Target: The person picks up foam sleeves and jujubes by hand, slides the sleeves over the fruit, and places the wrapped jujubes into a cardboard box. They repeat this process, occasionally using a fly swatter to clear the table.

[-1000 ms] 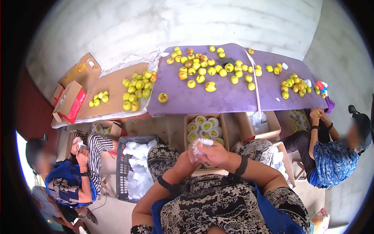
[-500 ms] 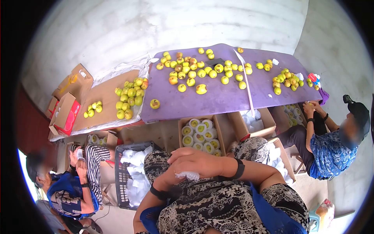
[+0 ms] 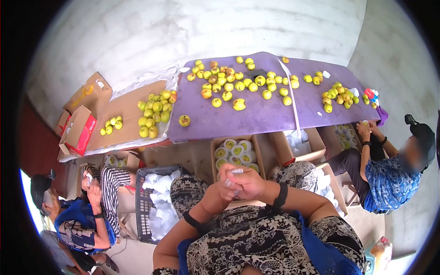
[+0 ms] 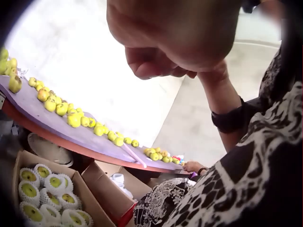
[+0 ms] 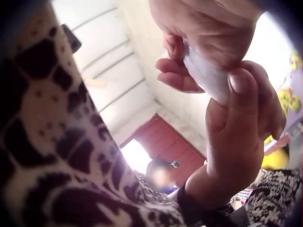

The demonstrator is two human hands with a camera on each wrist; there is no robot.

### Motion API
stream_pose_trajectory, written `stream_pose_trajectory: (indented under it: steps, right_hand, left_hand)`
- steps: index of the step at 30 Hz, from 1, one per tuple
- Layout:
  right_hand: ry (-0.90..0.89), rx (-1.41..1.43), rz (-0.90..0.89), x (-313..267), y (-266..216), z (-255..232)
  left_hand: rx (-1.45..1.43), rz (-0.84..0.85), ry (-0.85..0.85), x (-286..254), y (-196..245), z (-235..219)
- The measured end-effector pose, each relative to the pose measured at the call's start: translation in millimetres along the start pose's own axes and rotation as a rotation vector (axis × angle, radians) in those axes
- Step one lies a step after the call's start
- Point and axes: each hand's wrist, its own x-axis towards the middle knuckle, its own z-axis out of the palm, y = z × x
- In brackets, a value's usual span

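In the head view both hands meet in front of the lap, around a white foam net sleeve (image 3: 237, 171) that shows between the fingers. My left hand (image 5: 236, 127) pinches the foam from below in the right wrist view, thumb against it. The right hand (image 3: 251, 182) curls over the foam from the other side; in the right wrist view its palm covers part of the sleeve. I cannot tell whether a fruit is inside. Just beyond the hands is a carton (image 3: 214, 156) of foam-wrapped green fruit (image 3: 237, 150), partly hidden by them.
A purple-covered table (image 3: 256, 120) bears many loose yellow-green apples (image 3: 239, 104). White foam sleeves fill a dark plastic crate (image 3: 143, 206) on the left and an open carton (image 3: 305, 156) on the right. One person (image 3: 85, 224) sits at the left, another (image 3: 394, 165) at the right.
The hands dropped toward the lap with the foam, the right over the left, then came up again in front of the fruit carton. The foam sleeve is now more covered by fingers.
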Motion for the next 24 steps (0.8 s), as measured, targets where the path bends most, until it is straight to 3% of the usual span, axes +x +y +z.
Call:
stream_pose_trajectory:
  steps: [3,5,7,8,9,10,11,13,17,19,21,22,24]
  right_hand:
    - [0.009,0.011,0.016,-1.9,-0.6,-2.6]
    - [0.181,-0.068,0.073,-4.5,-8.7,0.2]
    - [0.189,-0.153,0.072,-5.0,-15.0,2.3]
    - [0.201,-0.238,0.066,-4.2,-18.7,2.1]
    - [0.195,-0.238,0.069,-2.7,-22.6,-2.3]
    - [0.200,-0.297,-0.064,-0.2,-26.9,-10.2]
    - [0.205,-0.354,-0.197,2.3,-31.3,-13.4]
    - [0.234,-0.359,-0.184,3.1,-37.0,-14.4]
    - [0.333,-0.266,-0.175,4.0,-31.8,-21.6]
    - [0.402,-0.203,-0.184,4.8,-27.6,-30.7]
    - [0.735,-0.376,-0.196,7.2,-24.4,-40.8]
    - [0.733,-0.371,-0.187,3.5,-21.9,-42.7]
    - [0.837,-1.025,-0.364,-0.6,-22.5,-38.1]
  left_hand:
    - [0.052,0.050,-0.011,-1.1,-7.3,0.5]
    - [0.097,0.060,-0.028,0.3,1.5,-1.3]
    - [-0.054,-0.197,0.025,2.0,14.2,-4.3]
    - [-0.050,-0.197,0.032,1.2,7.8,-4.4]
    - [-0.044,-0.198,0.143,-0.9,-2.7,-3.6]
    - [-0.039,-0.200,0.253,-5.2,-11.2,-3.5]
    - [-0.038,-0.206,0.258,-7.6,-12.1,-7.8]
    - [-0.524,-0.339,0.184,-10.4,-13.8,-16.2]
    - [-0.489,-0.279,0.218,-13.1,-12.9,-17.7]
    - [-0.479,-0.305,0.348,-13.1,-7.4,-17.2]
    - [-0.423,-0.292,0.429,-10.8,-11.1,-19.2]
    - [-0.366,-0.274,0.505,-10.5,-12.6,-21.1]
    - [-0.380,-0.343,0.535,-8.6,-7.5,-28.7]
